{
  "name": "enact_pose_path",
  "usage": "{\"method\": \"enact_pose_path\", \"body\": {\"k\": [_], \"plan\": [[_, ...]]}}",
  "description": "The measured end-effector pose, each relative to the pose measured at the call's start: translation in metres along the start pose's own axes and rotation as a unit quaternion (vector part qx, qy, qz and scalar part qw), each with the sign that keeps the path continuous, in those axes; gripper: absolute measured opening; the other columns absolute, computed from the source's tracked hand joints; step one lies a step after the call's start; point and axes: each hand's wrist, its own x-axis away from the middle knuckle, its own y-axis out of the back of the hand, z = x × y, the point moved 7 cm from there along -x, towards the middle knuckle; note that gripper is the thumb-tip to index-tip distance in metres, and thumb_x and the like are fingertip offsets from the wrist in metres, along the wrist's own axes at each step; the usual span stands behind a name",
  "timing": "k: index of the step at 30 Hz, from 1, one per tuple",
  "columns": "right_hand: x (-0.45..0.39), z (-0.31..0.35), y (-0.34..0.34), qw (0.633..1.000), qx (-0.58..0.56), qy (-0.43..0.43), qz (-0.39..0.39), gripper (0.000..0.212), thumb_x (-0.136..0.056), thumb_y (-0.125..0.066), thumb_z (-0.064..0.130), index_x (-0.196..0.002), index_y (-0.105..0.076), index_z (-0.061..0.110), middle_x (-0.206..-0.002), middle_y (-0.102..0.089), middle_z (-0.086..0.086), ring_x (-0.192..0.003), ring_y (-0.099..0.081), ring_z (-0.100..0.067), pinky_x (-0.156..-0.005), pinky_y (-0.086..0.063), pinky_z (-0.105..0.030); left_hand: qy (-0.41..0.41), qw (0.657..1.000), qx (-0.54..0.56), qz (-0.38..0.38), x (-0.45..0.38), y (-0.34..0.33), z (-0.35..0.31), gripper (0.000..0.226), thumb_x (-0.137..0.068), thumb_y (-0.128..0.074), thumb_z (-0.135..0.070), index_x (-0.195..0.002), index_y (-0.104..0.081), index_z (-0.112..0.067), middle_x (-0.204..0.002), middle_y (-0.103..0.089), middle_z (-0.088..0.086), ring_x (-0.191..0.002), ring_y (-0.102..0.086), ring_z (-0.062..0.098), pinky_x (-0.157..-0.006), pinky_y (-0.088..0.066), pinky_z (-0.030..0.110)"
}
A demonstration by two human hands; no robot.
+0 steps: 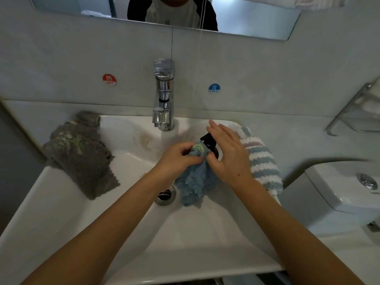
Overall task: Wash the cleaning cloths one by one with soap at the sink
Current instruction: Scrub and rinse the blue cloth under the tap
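Stickers are catching the eye first on the wall: a red round one [109,80] reading HOT left of the chrome tap [163,95], and a blue one [214,88] reading COLD to its right, each with a character above the English word. Centre of the frame, both hands are meeting over the white sink [61,202]. The left hand [178,159] is gripping a fluffy blue cloth [194,182], fingers curled round its bunched top, where a yellowish patch is showing. The rest of that cloth is hanging down into the basin, just right of the metal drain [165,195]. The right hand [228,153] is sitting over a black pump dispenser [206,140], fingers fairly straight and fanned above the nozzle, thumb touching the cloth; whether it is pressing the pump, I cannot tell. On the left rim, a grey cloth [82,159] is lying crumpled with pale greenish smears. At right, a blue-and-white striped cloth [261,161] is draping over the sink's edge. A white toilet cistern [339,192] is standing at far right.
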Motion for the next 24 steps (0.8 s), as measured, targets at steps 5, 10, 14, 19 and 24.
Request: {"method": "enact_pose_path", "body": {"k": [5,10,14,19,24], "plan": [[0.004,0.004,0.001,0.998,0.037,0.021,0.04,0.068,-0.079,-0.048,0.034,-0.143,-0.047,0.012,-0.155,-0.039,-0.002,-0.144,-0.032,-0.025,-0.11,-0.037,-0.043,-0.002,0.999,-0.029,0.014,0.004,0.003,0.002,0.012,-0.088,-0.066,-0.005,-0.097,-0.07,-0.011,-0.092,-0.072,0.007,-0.093,-0.069,0.023,-0.083,-0.055,0.035],[0.001,0.004,0.001,0.996,0.049,0.026,0.066,0.071,-0.079,-0.049,0.038,-0.145,-0.042,0.012,-0.159,-0.031,-0.004,-0.147,-0.025,-0.027,-0.114,-0.03,-0.055,-0.009,1.0,-0.027,0.006,-0.001,0.007,0.0,0.011,-0.088,-0.065,-0.005,-0.093,-0.069,-0.015,-0.087,-0.071,0.001,-0.086,-0.068,0.016,-0.074,-0.054,0.026],[0.0,0.005,-0.001,0.999,0.021,0.01,0.049,0.068,-0.079,-0.048,0.038,-0.142,-0.048,0.013,-0.155,-0.037,-0.001,-0.144,-0.03,-0.026,-0.115,-0.032,-0.049,-0.026,0.999,-0.022,0.007,-0.006,0.004,-0.005,0.01,-0.089,-0.065,-0.007,-0.095,-0.069,-0.013,-0.094,-0.071,0.007,-0.089,-0.068,0.018,-0.078,-0.055,0.029],[0.001,0.002,-0.003,0.999,0.02,-0.013,0.045,0.066,-0.081,-0.047,0.038,-0.142,-0.048,0.015,-0.155,-0.038,0.002,-0.143,-0.033,-0.025,-0.114,-0.031,-0.047,-0.026,1.0,-0.011,0.005,-0.005,0.002,-0.008,0.009,-0.088,-0.066,-0.006,-0.097,-0.068,-0.008,-0.096,-0.07,0.012,-0.088,-0.068,0.019,-0.078,-0.055,0.029],[0.003,0.005,0.0,0.998,0.026,-0.02,0.054,0.066,-0.078,-0.046,0.038,-0.14,-0.051,0.015,-0.152,-0.044,-0.001,-0.141,-0.036,-0.029,-0.11,-0.035,-0.057,-0.021,1.0,-0.011,-0.001,0.001,0.006,-0.011,0.012,-0.088,-0.064,-0.003,-0.091,-0.067,-0.014,-0.087,-0.069,0.003,-0.081,-0.067,0.013,-0.072,-0.054,0.024]]}}
